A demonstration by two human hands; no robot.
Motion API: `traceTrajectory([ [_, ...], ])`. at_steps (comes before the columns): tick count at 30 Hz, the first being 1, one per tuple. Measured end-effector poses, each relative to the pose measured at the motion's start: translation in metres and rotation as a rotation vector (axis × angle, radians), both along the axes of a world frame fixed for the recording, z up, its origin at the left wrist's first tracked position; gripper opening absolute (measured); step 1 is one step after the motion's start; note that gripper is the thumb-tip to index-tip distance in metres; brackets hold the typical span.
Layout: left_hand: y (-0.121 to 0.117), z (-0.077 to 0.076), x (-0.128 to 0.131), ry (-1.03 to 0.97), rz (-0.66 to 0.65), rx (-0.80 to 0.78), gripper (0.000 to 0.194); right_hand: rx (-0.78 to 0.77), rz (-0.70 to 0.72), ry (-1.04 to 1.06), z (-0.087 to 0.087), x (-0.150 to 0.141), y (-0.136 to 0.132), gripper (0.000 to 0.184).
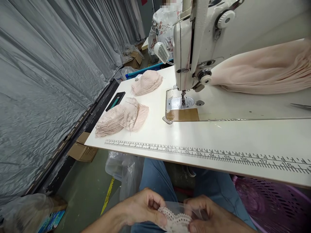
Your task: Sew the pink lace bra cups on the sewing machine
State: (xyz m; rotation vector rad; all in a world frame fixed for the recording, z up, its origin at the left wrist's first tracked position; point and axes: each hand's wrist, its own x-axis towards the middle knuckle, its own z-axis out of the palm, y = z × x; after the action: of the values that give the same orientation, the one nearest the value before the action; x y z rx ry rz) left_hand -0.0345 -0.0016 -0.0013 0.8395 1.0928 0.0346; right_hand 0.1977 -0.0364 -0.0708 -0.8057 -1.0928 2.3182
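Observation:
Over my lap, below the table's front edge, a piece of pale lace trim (176,220) with a scalloped border and sheer mesh is stretched between my hands. My left hand (148,208) pinches its left end between thumb and curled fingers. At the other end, my right hand (206,215) grips the lace the same way. The lower part of the lace runs out of the picture. On the white table (155,132) lie a stack of pink lace pieces (113,119) with a floral lace piece (131,111) against it, and a second pink stack (147,83) behind.
A sewing machine (187,48) stands at the table's right, pink fabric (262,69) beneath its arm. Scissors tips (300,105) show at the right edge. A purple basket (274,200) sits below right, a cardboard box (82,150) lower left. Behind is a person in a floral top (164,29).

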Motion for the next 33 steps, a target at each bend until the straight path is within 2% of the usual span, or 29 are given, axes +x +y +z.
traceTrajectory([
  [5,-0.0013,-0.0017,0.0010,0.042,-0.074,-0.051,0.063,0.020,0.031,-0.021,0.0021,-0.0037,0.0034,0.047],
  [12,-0.0004,-0.0032,0.0029,0.012,-0.110,0.074,0.053,0.066,0.051,-0.136,0.0033,0.0027,0.0010,0.038],
  [17,-0.0001,-0.0007,0.0046,0.031,-0.117,0.151,0.047,0.038,0.069,-0.211,0.0030,0.0004,-0.0010,0.035],
  [24,-0.0001,-0.0013,0.0058,0.038,-0.092,0.110,0.047,0.034,0.048,-0.286,0.0077,-0.0014,0.0001,0.032],
  [33,0.0009,0.0012,0.0088,0.082,-0.068,0.049,0.049,0.066,0.049,-0.172,0.0022,-0.0022,0.0011,0.025],
])
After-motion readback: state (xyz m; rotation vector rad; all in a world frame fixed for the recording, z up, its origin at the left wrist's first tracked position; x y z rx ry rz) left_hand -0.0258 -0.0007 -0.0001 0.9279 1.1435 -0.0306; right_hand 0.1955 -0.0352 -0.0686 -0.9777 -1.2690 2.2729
